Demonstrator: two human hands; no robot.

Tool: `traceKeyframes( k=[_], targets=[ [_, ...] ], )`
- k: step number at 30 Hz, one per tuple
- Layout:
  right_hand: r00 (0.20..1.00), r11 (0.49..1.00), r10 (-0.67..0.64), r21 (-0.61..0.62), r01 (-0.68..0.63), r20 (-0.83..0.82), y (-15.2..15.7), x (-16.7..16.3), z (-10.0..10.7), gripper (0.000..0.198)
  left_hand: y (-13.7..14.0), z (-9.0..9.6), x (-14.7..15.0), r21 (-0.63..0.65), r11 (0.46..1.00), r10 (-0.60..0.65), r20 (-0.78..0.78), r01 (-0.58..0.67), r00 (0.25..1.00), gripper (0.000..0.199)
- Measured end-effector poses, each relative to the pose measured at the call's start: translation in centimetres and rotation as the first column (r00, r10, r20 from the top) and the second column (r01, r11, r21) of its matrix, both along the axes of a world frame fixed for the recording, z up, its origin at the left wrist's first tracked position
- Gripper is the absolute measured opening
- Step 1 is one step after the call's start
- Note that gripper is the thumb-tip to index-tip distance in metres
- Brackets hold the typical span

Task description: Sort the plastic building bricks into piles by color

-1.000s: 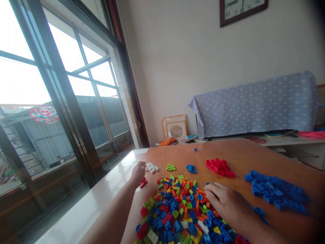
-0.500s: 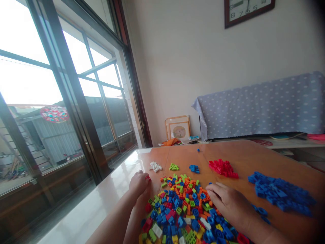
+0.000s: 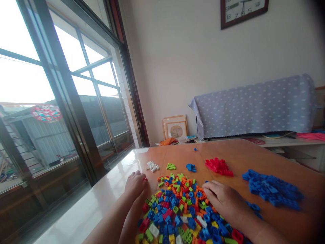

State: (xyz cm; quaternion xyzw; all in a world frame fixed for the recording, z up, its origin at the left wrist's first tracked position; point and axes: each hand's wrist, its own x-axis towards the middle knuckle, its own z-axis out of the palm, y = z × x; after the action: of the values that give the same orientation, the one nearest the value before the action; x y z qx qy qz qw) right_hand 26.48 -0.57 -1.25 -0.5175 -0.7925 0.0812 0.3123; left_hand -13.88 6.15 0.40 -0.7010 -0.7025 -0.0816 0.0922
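Red brick (image 3: pixel 145 179) shows at the right side of your curled left hand (image 3: pixel 135 184), left of the brick heap (image 3: pixel 175 201); your right hand (image 3: pixel 224 198), fingers bent, is farther. You cannot confirm either grip.

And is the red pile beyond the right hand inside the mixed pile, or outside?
Outside: the red pile lies by itself on the table, with a bare strip between it and the mixed pile.
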Motion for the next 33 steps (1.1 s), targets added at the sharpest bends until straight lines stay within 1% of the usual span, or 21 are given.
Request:
traceKeyframes(
  k=[4,8,10,11,13,15,17,18,20,22,23,24,26,28,30,31,33],
  targets=[
    [0.999,1.0,-0.006,0.002,0.006,-0.035,0.1,0.1,0.2,0.036,0.0,-0.2,-0.1,0.003,1.0,0.001,0.008,-0.001,1.0,0.025],
    [0.994,1.0,-0.022,0.008,0.023,-0.105,0.4,0.5,0.3,0.035,0.4,-0.7,0.1,0.026,0.999,-0.031,0.04,0.03,0.999,0.03],
    [0.989,0.999,-0.039,0.014,0.041,-0.141,0.5,0.9,0.4,0.036,0.5,-1.2,0.5,0.05,0.997,-0.067,0.108,0.062,0.992,0.03],
    [0.986,0.999,-0.048,0.019,0.051,-0.158,0.6,1.0,0.4,0.036,0.4,-1.4,0.7,0.069,0.995,-0.086,0.172,0.075,0.981,0.03],
    [0.981,0.997,-0.064,0.027,0.07,-0.185,0.7,1.3,0.5,0.037,-0.4,-1.7,1.3,0.128,0.989,-0.115,0.346,0.074,0.931,0.034],
    [0.977,0.996,-0.072,0.031,0.08,-0.201,0.8,1.5,0.4,0.036,-2.1,-1.8,1.9,0.188,0.981,-0.136,0.514,0.043,0.847,0.042],
    [0.976,0.996,-0.074,0.035,0.082,-0.207,0.9,1.5,0.3,0.035,-4.5,-1.7,2.4,0.214,0.976,-0.163,0.621,0.034,0.767,0.05],
    [0.976,0.996,-0.071,0.038,0.081,-0.206,0.9,1.5,0.3,0.035,-6.0,-1.7,2.6,0.201,0.978,-0.169,0.639,0.05,0.75,0.053],
    [0.977,0.996,-0.059,0.047,0.07,-0.204,0.8,1.3,0.1,0.035,-9.0,-1.8,2.5,0.169,0.98,-0.188,0.634,0.103,0.751,0.057],
    [0.979,0.997,-0.036,0.054,0.047,-0.201,0.7,1.1,0.0,0.036,-11.8,-2.2,2.0,0.12,0.977,-0.214,0.569,0.177,0.794,0.065],
    [0.98,0.998,-0.02,0.053,0.031,-0.198,0.6,0.9,0.0,0.036,-13.0,-2.6,1.7,0.092,0.969,-0.244,0.52,0.23,0.819,0.074],
    [0.981,0.999,-0.006,0.049,0.016,-0.195,0.5,0.7,0.1,0.037,-14.1,-2.9,1.4,0.058,0.953,-0.29,0.456,0.297,0.841,0.088],
    [0.982,0.999,0.024,0.029,-0.019,-0.185,0.0,0.1,0.3,0.038,-15.8,-3.5,1.0,0.013,0.921,-0.37,0.338,0.389,0.866,0.116],
    [0.985,0.998,0.06,-0.008,-0.062,-0.164,-0.9,-0.6,0.8,0.038,-16.8,-3.6,1.1,-0.023,0.902,-0.413,0.249,0.432,0.876,0.131],
    [0.985,0.991,0.126,-0.04,-0.131,-0.115,-2.0,-1.5,1.3,0.041,-17.2,-3.4,1.8,-0.027,0.901,-0.419,0.198,0.433,0.886,0.135],
    [0.982,0.983,0.173,-0.056,-0.177,-0.079,-2.6,-1.9,1.6,0.046,-17.2,-3.3,2.3,-0.02,0.903,-0.419,0.185,0.429,0.889,0.135],
    [0.961,0.957,0.276,-0.097,-0.275,-0.001,-3.9,-2.8,2.0,0.065,-17.0,-2.9,3.4,-0.011,0.901,-0.425,0.172,0.434,0.888,0.133]
  ],
)
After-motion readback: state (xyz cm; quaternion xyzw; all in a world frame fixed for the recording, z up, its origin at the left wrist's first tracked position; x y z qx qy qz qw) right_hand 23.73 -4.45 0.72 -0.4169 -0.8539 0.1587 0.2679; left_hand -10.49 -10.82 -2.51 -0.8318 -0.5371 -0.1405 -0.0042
